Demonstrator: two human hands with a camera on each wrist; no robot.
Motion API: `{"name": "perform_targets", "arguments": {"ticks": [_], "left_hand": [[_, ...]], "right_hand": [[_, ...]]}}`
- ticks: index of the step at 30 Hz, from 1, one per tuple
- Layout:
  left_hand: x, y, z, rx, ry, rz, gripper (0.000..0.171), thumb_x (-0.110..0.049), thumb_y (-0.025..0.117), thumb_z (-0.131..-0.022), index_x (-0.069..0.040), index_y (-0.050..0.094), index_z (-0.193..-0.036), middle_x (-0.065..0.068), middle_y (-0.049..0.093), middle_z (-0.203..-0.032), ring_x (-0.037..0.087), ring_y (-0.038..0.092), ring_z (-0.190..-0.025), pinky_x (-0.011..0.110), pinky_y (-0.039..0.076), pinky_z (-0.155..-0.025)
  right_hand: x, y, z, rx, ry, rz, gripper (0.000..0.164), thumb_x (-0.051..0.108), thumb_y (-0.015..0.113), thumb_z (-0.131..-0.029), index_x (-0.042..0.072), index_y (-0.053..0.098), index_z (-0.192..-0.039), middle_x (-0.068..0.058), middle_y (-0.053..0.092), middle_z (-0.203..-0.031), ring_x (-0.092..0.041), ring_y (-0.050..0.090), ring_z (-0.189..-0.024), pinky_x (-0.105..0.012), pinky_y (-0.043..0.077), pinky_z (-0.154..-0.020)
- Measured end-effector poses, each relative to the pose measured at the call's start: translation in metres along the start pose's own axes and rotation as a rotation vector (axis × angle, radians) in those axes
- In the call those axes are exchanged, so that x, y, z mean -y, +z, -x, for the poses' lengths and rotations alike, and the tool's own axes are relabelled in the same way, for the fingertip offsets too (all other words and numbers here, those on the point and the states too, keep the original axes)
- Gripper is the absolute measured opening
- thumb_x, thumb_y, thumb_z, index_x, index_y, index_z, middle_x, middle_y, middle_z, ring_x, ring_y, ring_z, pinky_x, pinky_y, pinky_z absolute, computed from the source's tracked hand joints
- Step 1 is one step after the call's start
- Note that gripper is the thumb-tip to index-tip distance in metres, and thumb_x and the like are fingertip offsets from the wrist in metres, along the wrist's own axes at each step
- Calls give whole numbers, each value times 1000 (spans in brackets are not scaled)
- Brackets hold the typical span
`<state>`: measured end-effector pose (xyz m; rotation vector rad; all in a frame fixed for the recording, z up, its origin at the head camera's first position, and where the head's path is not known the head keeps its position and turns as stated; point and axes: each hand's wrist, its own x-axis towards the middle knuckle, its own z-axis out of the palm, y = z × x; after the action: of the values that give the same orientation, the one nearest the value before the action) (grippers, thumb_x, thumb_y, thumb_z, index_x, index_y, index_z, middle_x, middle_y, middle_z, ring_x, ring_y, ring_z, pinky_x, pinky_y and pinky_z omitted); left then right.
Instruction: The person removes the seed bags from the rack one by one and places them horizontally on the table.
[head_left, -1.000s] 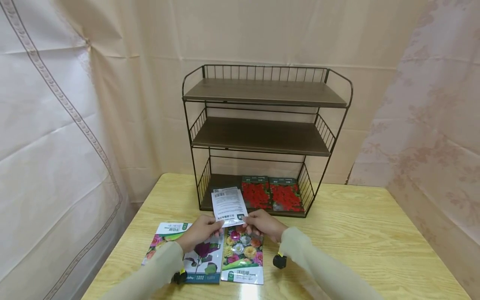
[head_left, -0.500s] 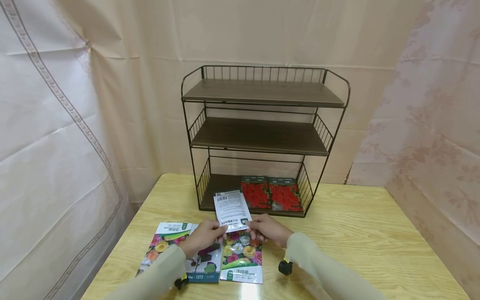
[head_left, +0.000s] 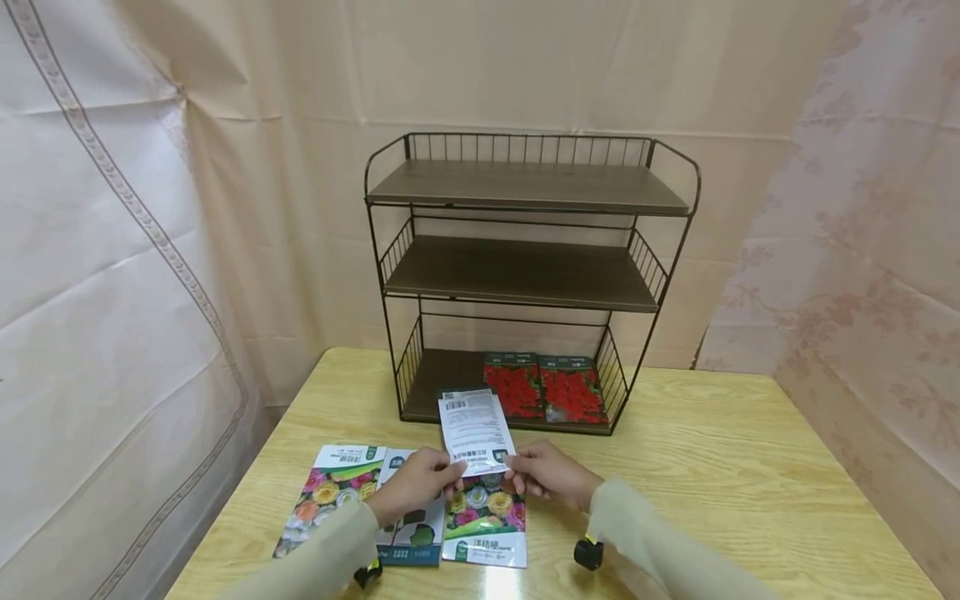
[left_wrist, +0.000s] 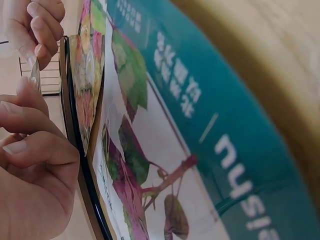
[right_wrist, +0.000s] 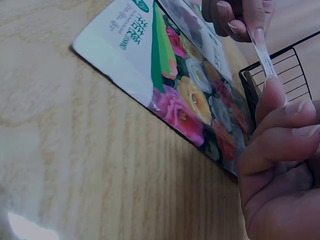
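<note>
Both hands hold a white printed seed packet (head_left: 478,429) by the corners of its near edge, back side up, in front of the rack's bottom shelf. My left hand (head_left: 420,483) pinches the left corner between thumb and fingers; my right hand (head_left: 555,475) pinches the right corner. A dark edge shows behind the packet's far end. Beneath it lies a colourful flower seed packet (head_left: 483,525), partly covered. Seen edge-on in the right wrist view, the held packet (right_wrist: 265,62) is a thin strip between the hands. Under my left forearm is a purple-plant packet (left_wrist: 145,175).
A dark three-tier rack (head_left: 517,271) stands at the back of the wooden table (head_left: 712,467). Two red-flower packets (head_left: 513,392) lie side by side on its bottom shelf. Another colourful flower packet (head_left: 326,492) lies at the left. Curtains (head_left: 847,275) surround the table.
Both hands have drawn the held packet nearer to the person and a little to the right, away from the bottom shelf. The grip looks the same.
</note>
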<state>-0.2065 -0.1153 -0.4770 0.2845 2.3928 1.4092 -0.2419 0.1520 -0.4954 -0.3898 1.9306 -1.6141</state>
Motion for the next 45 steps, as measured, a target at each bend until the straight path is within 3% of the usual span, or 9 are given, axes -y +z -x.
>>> {"name": "perform_targets", "arguments": {"ticks": [8, 25, 32, 39, 45], "left_hand": [[1, 4, 3, 12, 25, -21, 37, -33, 58, -107, -9, 73, -83, 2, 67, -73, 14, 46, -64, 26, 35, -57], [-5, 19, 14, 36, 56, 54, 37, -30, 60, -106, -2, 72, -84, 2, 66, -68, 11, 43, -56, 23, 31, -49], [-5, 26, 13, 50, 70, 47, 36, -30, 60, -106, -7, 73, -82, 3, 67, -68, 10, 38, -53, 22, 29, -47], [-3, 32, 13, 67, 96, 40, 35, -30, 61, -105, -9, 72, -80, 2, 68, -69, 9, 49, -56, 21, 33, -49], [-3, 38, 15, 69, 103, 21, 35, -34, 61, -105, -13, 72, -79, 0, 66, -66, 8, 43, -53, 21, 32, -48]], "right_hand": [[-3, 0, 5, 8, 27, -15, 35, 25, 56, -107, -7, 68, -99, 0, 64, -69, -3, 42, -49, -18, 33, -43], [-10, 2, 28, 21, 12, -38, 32, 23, 59, -105, -6, 65, -93, 0, 62, -67, -3, 41, -47, -17, 32, -42], [-14, -2, 37, 36, 17, -55, 34, 26, 59, -106, -7, 65, -97, 1, 63, -68, -2, 40, -46, -16, 31, -41], [-17, -3, 45, 32, 48, -63, 34, 30, 60, -105, -3, 66, -95, 2, 63, -68, -2, 39, -45, -16, 31, -41], [-20, -4, 55, 43, 51, -77, 36, 29, 60, -105, -6, 66, -97, 2, 63, -67, -2, 39, -45, -16, 31, -41]]}}
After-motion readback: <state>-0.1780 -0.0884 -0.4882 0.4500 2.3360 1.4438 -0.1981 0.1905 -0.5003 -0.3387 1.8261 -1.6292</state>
